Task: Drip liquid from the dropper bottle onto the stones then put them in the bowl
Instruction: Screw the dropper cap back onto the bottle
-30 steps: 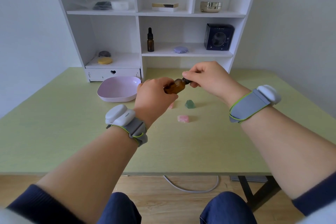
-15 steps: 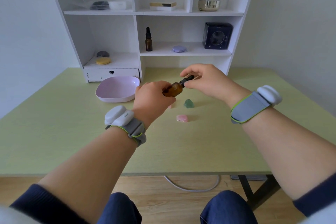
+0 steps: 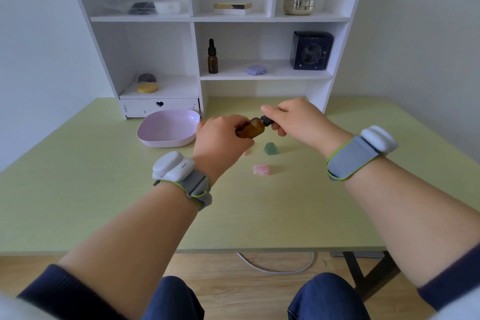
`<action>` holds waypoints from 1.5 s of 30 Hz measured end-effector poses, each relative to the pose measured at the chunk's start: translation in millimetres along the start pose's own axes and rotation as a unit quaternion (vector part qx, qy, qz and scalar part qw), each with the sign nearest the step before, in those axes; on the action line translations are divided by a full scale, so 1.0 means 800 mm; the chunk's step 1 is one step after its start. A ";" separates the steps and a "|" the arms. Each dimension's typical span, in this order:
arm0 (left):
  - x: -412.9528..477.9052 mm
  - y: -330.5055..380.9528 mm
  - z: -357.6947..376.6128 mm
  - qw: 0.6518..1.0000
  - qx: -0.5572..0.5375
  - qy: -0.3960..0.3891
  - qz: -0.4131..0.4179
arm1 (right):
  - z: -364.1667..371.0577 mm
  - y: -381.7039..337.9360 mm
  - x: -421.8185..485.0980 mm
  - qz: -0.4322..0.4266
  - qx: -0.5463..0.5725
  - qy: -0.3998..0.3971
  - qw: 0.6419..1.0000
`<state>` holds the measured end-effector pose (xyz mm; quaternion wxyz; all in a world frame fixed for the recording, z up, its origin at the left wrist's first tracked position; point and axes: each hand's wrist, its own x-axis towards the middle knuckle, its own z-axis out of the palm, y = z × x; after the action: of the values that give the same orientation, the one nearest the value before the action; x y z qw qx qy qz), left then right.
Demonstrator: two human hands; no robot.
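My left hand (image 3: 219,141) grips an amber dropper bottle (image 3: 251,128), tilted with its neck pointing up and right, above the green table. My right hand (image 3: 293,118) pinches the bottle's black dropper cap (image 3: 267,120). On the table below lie a green stone (image 3: 271,148) and a pink stone (image 3: 261,169). A sliver of a third pinkish stone (image 3: 246,151) shows beside my left hand; the rest is hidden. The pink bowl (image 3: 155,138) stands to the left of my left hand, with nothing visible in it.
A white shelf unit (image 3: 197,41) stands at the back of the table, holding a second dropper bottle (image 3: 212,57), a dark box (image 3: 311,50), a gold jar (image 3: 298,6) and small pads. The table's front edge (image 3: 233,251) is near my knees.
Both hands and the bottle have shifted only slightly. The bottle stays tilted between them, with my right fingers still on the cap.
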<state>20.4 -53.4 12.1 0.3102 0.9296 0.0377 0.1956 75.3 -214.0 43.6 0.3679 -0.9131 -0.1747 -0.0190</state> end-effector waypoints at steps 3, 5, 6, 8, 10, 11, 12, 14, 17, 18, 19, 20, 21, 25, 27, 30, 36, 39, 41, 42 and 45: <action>0.001 -0.003 0.001 1.000 0.003 0.001 -0.003 | 0.000 0.001 0.000 -0.022 -0.012 0.008 1.000; 0.002 -0.005 0.002 1.000 0.010 0.002 -0.005 | -0.002 -0.001 0.000 -0.040 0.001 0.000 0.999; 0.002 -0.005 0.002 1.000 0.015 0.004 -0.005 | -0.003 -0.002 0.000 -0.049 0.011 -0.010 0.999; 0.003 -0.006 0.003 1.000 0.016 0.005 -0.004 | -0.003 -0.004 0.001 -0.066 0.016 -0.022 0.997; 0.004 -0.006 0.003 1.000 0.013 0.006 -0.003 | -0.002 -0.005 0.002 -0.076 -0.003 -0.017 0.997; 0.004 -0.006 0.004 1.000 0.013 0.006 -0.002 | -0.002 -0.005 0.002 -0.077 -0.013 -0.013 0.997; 0.004 -0.006 0.004 1.000 0.013 0.007 -0.001 | -0.001 -0.005 0.003 -0.076 -0.023 -0.012 0.997; 0.004 -0.007 0.005 1.000 0.012 0.013 0.000 | 0.000 -0.004 0.004 -0.069 -0.030 -0.018 0.997; 0.005 -0.008 0.007 1.000 0.013 0.019 0.004 | 0.001 -0.004 0.004 -0.057 -0.038 -0.025 0.997; 0.005 -0.008 0.008 1.000 0.014 0.020 0.006 | 0.001 -0.004 0.004 -0.056 -0.048 -0.025 0.997; 0.005 -0.008 0.009 1.000 0.014 0.022 0.008 | 0.002 -0.004 0.004 -0.055 -0.060 -0.025 0.996; 0.005 -0.009 0.010 1.000 0.015 0.022 0.010 | 0.003 -0.004 0.004 -0.056 -0.072 -0.023 0.996; 0.005 -0.009 0.011 1.000 0.016 0.022 0.012 | 0.004 -0.004 0.004 -0.055 -0.081 -0.021 0.995; 0.005 -0.012 0.012 1.000 0.012 0.019 0.017 | 0.003 -0.001 0.002 -0.046 -0.042 -0.022 0.998; 0.007 -0.014 0.011 1.000 0.011 0.017 0.018 | 0.000 0.001 0.000 -0.049 0.003 -0.022 0.999; 0.008 -0.014 0.011 1.000 0.012 0.019 0.020 | 0.001 0.003 -0.001 -0.068 0.013 -0.025 0.997; 0.009 -0.014 0.011 0.999 0.017 0.014 0.029 | 0.005 0.006 0.002 -0.068 0.011 -0.002 0.998; 0.010 -0.013 0.011 0.999 0.015 0.014 0.031 | 0.007 0.007 0.003 -0.070 0.031 0.010 0.997; 0.011 -0.010 0.011 0.999 0.011 0.020 0.032 | 0.008 0.008 0.005 -0.072 0.039 0.020 0.996; 0.011 -0.008 0.012 0.999 0.010 0.024 0.032 | 0.008 0.009 0.006 -0.073 0.041 0.027 0.996; 0.014 -0.005 0.014 0.998 0.012 0.044 0.035 | 0.009 0.009 0.011 -0.071 0.037 0.055 0.995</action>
<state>34.9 -54.5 5.5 0.2902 0.9244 0.0208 0.2468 85.3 -211.2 34.8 0.4084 -0.8816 -0.2192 -0.0885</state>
